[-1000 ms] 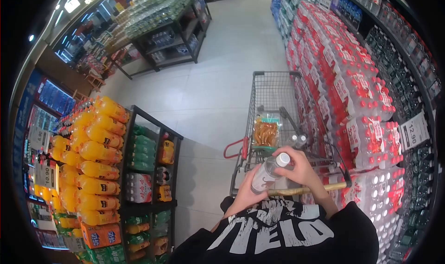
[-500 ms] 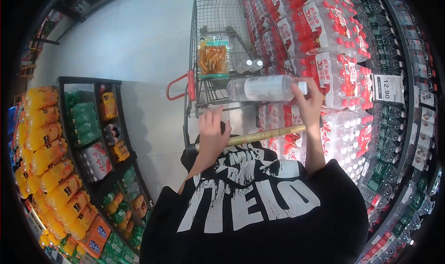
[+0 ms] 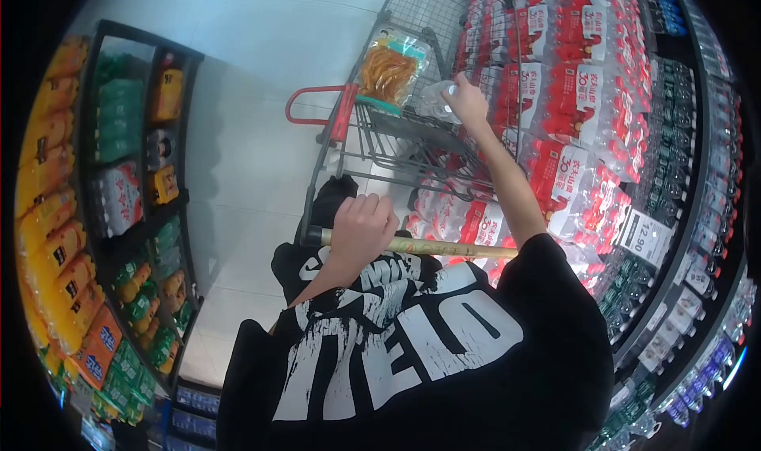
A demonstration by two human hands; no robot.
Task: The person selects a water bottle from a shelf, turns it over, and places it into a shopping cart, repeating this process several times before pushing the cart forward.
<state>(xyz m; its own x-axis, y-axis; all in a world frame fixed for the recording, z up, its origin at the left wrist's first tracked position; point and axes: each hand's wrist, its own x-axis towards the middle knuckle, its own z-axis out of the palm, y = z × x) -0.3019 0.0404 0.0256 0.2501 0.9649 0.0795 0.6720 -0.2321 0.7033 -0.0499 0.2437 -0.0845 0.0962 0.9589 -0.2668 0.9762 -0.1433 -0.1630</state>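
Observation:
The shopping cart stands in front of me. My left hand is closed round its yellowish handle bar, near the bar's left end. My right hand reaches into the basket, its fingers closed at the cap end of a clear plastic bottle; part of the bottle is hidden behind the hand. Left of that bottle, inside the basket, lies a transparent pack of orange-brown food with a green edge. Other bottles in the basket cannot be made out from here.
Shrink-wrapped red-and-white water bottle packs are stacked close along the cart's right side. A price sign hangs by the right-hand shelves. To the left stand a black drink rack and yellow drink bottles. Pale floor lies between.
My right hand has carried the bottle forward and down into the basket. My left hand has closed on the handle bar. The view has turned, shifting the cart's basket rightward.

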